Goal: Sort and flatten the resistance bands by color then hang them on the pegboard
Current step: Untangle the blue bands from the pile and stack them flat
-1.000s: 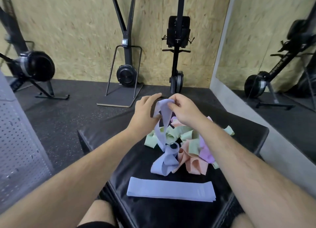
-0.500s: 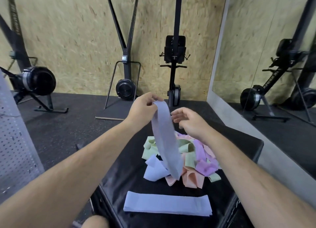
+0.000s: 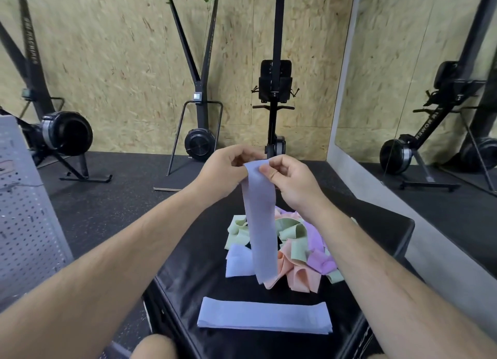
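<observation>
Holding the blue band [image 3: 261, 224] above the pile [image 3: 298, 251], you pinch its top edge with your left hand [image 3: 223, 170] and right hand [image 3: 291, 182]; next, probably lay it on the flat band [image 3: 265, 317].

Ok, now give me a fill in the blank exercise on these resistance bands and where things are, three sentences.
1. The left hand and right hand pinch the hanging band at its ____ end.
2. The pegboard stands on the person's ____ side.
3. The flattened band on the bench is ____, like the hanging one.
Missing words: top; left; blue.
</observation>
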`<state>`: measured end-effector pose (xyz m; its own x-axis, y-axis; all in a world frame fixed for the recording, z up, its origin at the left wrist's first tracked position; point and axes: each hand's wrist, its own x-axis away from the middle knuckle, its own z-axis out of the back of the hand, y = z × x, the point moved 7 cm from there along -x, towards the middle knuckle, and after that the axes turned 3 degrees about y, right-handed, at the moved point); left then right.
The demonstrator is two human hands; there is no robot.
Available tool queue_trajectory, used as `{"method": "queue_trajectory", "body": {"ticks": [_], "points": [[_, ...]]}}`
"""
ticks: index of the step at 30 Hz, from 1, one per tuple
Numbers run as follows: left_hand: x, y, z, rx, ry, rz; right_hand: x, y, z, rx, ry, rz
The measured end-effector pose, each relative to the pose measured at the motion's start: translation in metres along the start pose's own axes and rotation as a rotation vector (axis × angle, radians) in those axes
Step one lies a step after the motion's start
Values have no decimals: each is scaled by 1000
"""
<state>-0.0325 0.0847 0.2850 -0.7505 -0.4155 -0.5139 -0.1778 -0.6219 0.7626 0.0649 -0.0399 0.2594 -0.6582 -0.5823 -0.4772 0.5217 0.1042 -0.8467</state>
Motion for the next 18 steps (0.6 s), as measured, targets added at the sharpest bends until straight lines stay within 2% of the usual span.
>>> {"method": "queue_trajectory", "body": {"ticks": [6, 8, 12, 14, 18], "points": [[18, 15, 6, 210, -151, 39, 10, -16, 8, -4, 87, 22], [27, 21, 9, 210, -105, 73, 16, -25, 11, 0, 107, 48], [47, 39, 17, -75, 195, -60, 37, -43, 13, 6, 190, 135], [59, 41, 12, -19, 252, -15, 52, -52, 13, 22, 244, 199], [79, 34, -15, 286, 154, 188, 79, -60, 5, 126, 196, 358]]}}
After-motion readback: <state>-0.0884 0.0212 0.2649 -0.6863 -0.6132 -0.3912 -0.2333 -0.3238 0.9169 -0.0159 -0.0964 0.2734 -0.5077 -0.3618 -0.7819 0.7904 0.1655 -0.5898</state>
